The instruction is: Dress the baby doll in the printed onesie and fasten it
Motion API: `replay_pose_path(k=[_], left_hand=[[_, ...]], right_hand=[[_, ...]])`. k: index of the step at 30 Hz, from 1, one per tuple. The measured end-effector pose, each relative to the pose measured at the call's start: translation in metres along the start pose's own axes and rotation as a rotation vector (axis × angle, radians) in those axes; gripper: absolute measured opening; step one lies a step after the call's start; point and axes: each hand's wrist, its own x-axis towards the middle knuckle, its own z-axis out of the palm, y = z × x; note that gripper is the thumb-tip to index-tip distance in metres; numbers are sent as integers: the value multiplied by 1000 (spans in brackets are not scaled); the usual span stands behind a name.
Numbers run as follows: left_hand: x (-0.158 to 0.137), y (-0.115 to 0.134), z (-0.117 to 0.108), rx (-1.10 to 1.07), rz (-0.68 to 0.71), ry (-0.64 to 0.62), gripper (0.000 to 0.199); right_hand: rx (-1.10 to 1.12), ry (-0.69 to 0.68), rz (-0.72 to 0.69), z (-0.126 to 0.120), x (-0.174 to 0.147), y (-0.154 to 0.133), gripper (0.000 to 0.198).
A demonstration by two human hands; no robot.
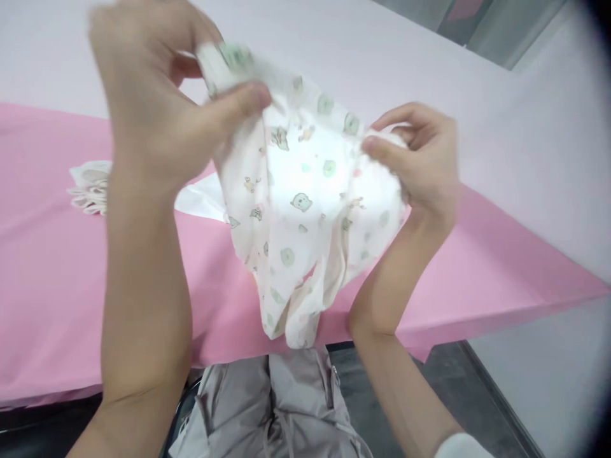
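A thin white cloth with green and tan animal prints [300, 184] hangs in the air between my hands, looking like a small garment. Its folded lower ends dangle near the table's front edge, and I cannot tell its exact kind. My left hand [162, 95] is closed on the upper left corner, with the thumb lying along the front of the fabric. Lower down on the other side, my right hand [424, 159] pinches the upper right edge between thumb and fingers. Both hands are slightly blurred, and the cloth is stretched between them.
A pink cover [52, 273] lies over the table. On it, left of my forearm, rests a bundled off-white fabric piece [90, 184], partly hidden. A flat white item [203, 197] lies behind the hanging cloth. A pale wall [515, 140] stands beyond.
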Motion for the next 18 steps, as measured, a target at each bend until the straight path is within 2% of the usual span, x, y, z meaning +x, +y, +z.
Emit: replay_pose_path(k=[2, 4, 7, 9, 13, 16, 18], left_hand=[[-1, 1, 8, 117, 80, -83, 18], [-5, 5, 21, 113, 90, -154, 16], [-11, 13, 37, 12, 138, -241, 13], [-14, 19, 41, -49, 155, -265, 13], [-14, 21, 38, -236, 90, -221, 17], [-12, 19, 34, -361, -4, -166, 19], [-11, 17, 34, -475, -92, -154, 22]], right_hand=[[-115, -63, 38, 10, 9, 16, 13], [-138, -201, 56, 21, 14, 19, 17], [-63, -436, 2, 42, 16, 5, 19], [-36, -508, -48, 55, 15, -6, 14], [43, -469, -42, 69, 16, -10, 15], [149, -429, -31, 67, 17, -3, 21], [143, -384, -10, 65, 18, -2, 26]])
